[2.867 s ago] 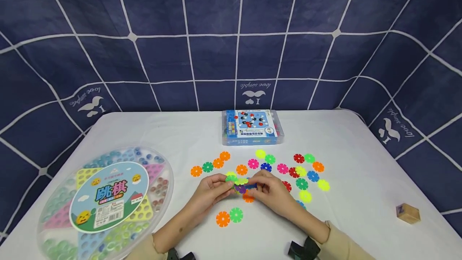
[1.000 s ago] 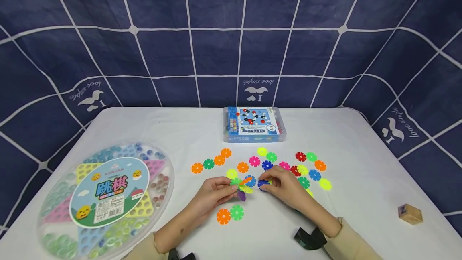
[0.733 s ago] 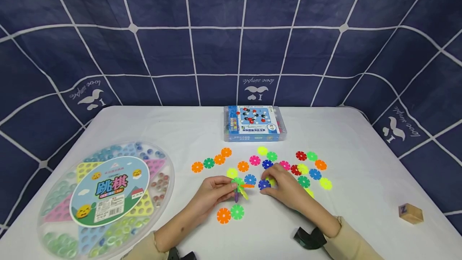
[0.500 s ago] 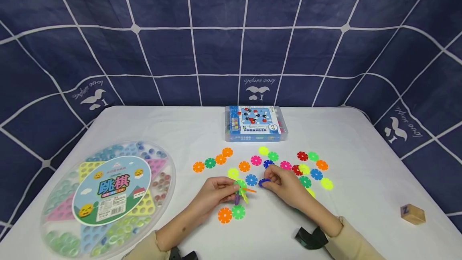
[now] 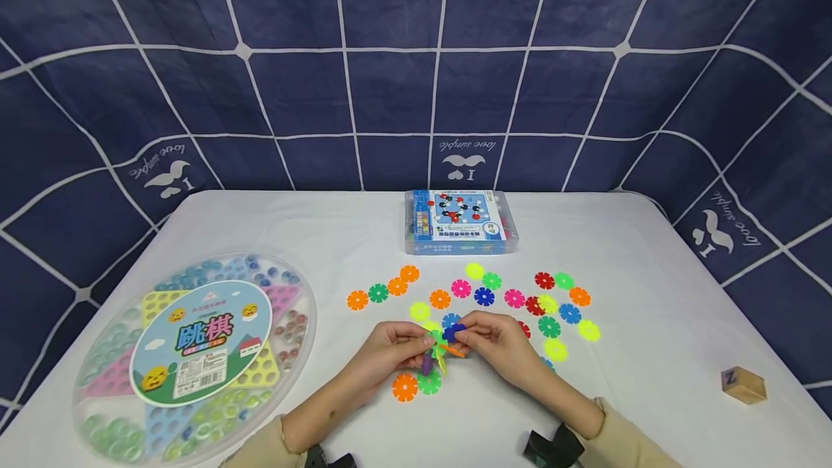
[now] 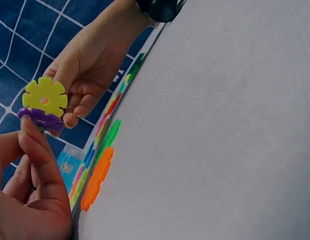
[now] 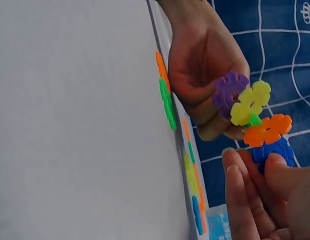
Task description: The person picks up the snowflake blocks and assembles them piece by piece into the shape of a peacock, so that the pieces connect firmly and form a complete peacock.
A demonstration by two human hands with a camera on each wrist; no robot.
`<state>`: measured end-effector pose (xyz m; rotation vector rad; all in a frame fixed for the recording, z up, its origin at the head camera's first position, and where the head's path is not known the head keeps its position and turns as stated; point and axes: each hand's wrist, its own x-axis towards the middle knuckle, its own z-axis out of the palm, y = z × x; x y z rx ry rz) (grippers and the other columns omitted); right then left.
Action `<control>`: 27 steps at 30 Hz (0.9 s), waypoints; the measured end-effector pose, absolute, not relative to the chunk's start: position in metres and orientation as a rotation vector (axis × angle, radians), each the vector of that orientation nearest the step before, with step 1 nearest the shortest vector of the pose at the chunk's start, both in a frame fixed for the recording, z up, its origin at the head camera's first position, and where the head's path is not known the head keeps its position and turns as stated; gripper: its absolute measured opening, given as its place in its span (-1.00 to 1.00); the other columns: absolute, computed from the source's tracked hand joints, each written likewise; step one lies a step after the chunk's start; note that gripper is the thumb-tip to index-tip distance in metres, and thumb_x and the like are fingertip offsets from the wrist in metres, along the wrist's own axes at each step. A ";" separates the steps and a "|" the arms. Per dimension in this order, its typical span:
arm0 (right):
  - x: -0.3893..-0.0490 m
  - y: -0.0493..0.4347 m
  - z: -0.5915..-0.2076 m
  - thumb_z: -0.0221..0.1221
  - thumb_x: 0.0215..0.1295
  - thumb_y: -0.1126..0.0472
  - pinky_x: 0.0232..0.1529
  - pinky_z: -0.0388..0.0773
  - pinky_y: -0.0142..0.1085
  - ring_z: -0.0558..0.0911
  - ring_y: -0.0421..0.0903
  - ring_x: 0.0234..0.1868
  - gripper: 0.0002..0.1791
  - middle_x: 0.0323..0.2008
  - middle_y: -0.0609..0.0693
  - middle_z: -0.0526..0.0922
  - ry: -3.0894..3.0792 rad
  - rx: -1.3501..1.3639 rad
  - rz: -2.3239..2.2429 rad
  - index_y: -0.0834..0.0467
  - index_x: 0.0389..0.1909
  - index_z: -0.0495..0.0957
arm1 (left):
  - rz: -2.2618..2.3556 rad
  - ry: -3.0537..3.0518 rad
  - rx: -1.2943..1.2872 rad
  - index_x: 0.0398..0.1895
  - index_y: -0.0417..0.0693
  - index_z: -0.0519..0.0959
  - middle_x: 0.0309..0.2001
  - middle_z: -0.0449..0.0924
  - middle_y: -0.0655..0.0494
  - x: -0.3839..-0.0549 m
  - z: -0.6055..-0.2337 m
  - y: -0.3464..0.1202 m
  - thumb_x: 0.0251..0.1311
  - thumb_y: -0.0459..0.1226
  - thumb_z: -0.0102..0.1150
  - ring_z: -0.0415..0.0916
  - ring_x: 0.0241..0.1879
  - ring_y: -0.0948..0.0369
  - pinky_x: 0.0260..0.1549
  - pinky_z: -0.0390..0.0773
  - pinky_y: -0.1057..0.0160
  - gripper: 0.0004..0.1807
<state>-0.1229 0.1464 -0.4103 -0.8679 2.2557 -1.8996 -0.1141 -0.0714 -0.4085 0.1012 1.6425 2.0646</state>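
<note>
As seen from the head camera, marble board at far left: round, clear-rimmed, flat on white table; oval label across its middle, with green marbles and other colours grouped near the edge.

Left row of discs: orange, green, orange, orange; flat, running obliquely away toward the far edge.

Left hand: raised over table, pinching joined cluster at its green disc; in left wrist view, fingertip also against purple.

Near pair: orange and green, flat, side by side, on the near side of the hands.

Joined cluster, position: in the air between both hands; purple disc toward the left hand, yellow disc and orange disc standing out at angles from green.

Plastic box: clear, lying near the far edge, with ball-and-stick picture on top; beyond the loose discs.

Right hand: pinching dark blue disc between thumb and fingers, close against orange; touching or slotted in, cannot tell.

Right scatter: red, green, yellow, orange and blue, flat, some overlapping.

Wooden block: far right, well apart from the discs, letter on one face.
</note>
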 end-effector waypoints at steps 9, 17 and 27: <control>-0.113 0.136 -0.410 0.21 0.14 0.46 -0.49 0.56 -0.39 0.53 -0.21 -0.52 -0.90 -0.47 -0.06 0.66 2.603 -0.910 -1.734 0.26 -0.36 0.66 | 2.084 1.609 0.024 -0.37 -0.32 0.60 -0.59 0.50 0.12 -0.111 -0.407 -0.069 0.17 -0.38 0.20 0.33 -0.62 0.31 -0.57 0.43 0.48 -0.89; -0.103 0.130 -0.387 0.17 0.10 0.58 -0.44 0.60 -0.35 0.56 -0.13 -0.51 -0.88 -0.49 0.10 0.66 2.559 -1.021 -1.756 0.37 -0.40 0.63 | 2.062 1.603 0.046 -0.37 -0.35 0.59 -0.58 0.50 0.11 -0.111 -0.406 -0.070 0.17 -0.43 0.17 0.33 -0.62 0.31 -0.57 0.44 0.47 -0.91; -0.138 0.179 -0.391 0.32 0.12 0.19 -0.36 0.56 -0.36 0.54 -0.12 -0.32 -0.69 -0.23 -0.08 0.62 2.589 -0.757 -1.399 0.16 -0.10 0.62 | 2.113 1.509 0.072 -0.33 -0.25 0.57 -0.53 0.50 0.13 -0.115 -0.406 -0.073 0.21 -0.36 0.16 0.38 -0.55 0.33 -0.47 0.49 0.47 -0.92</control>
